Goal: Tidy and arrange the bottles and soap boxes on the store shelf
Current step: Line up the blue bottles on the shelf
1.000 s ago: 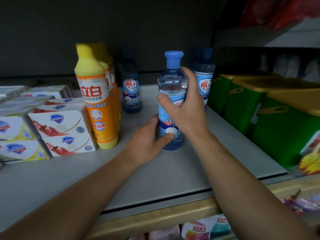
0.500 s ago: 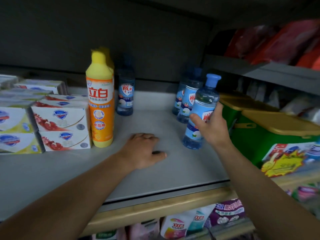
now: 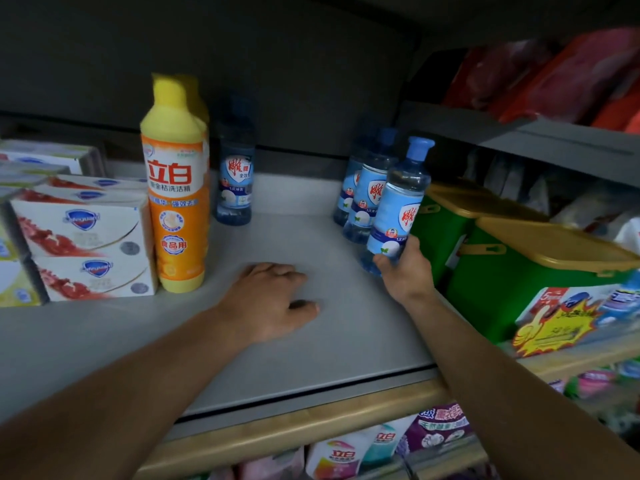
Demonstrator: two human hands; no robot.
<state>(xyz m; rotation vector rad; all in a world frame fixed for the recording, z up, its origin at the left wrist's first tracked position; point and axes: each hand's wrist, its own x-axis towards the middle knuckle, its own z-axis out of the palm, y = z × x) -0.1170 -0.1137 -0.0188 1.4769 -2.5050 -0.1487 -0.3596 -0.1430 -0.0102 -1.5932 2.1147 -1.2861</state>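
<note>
My right hand [image 3: 405,271] grips the lower part of a clear blue-capped bottle [image 3: 398,202], tilted to the right, at the front of a row of two like bottles [image 3: 369,192] beside the green tubs. My left hand [image 3: 270,299] lies palm down on the grey shelf [image 3: 277,358], fingers curled, holding nothing. A tall orange-and-yellow detergent bottle [image 3: 176,206] stands left of it, with another yellow bottle behind. One more blue bottle [image 3: 234,181] stands alone at the back. White soap boxes [image 3: 83,251] are stacked at the left.
Green tubs with yellow lids [image 3: 519,271] crowd the right side, a yellow promo sticker [image 3: 557,323] on the front one. Red packs [image 3: 554,74] fill the upper right shelf. Refill pouches [image 3: 374,448] sit on the shelf below the wooden front edge.
My right hand carried the blue bottle from the shelf's middle to the right, next to the other blue bottles. My left hand let go of it and settled flat on the shelf.
</note>
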